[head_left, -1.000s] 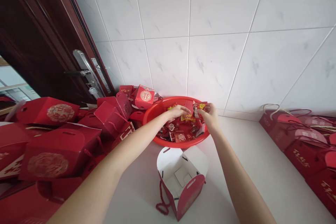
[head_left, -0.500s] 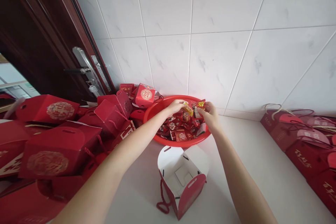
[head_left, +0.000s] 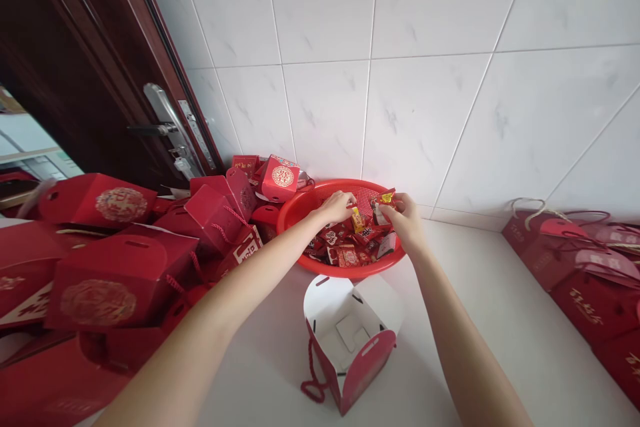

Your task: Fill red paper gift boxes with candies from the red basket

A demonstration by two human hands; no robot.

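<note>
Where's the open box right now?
The open box stands low, just right of centre in the head view, between the forearms, in front of the red basket.

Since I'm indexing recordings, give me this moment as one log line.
left hand: over red basket, by yellow packet | right hand: holding red packet | red basket: wrapped packets inside | box: open

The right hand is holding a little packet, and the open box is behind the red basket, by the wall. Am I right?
Not quite: the open box is in front of the red basket, nearer the person, as the head view shows.
</note>
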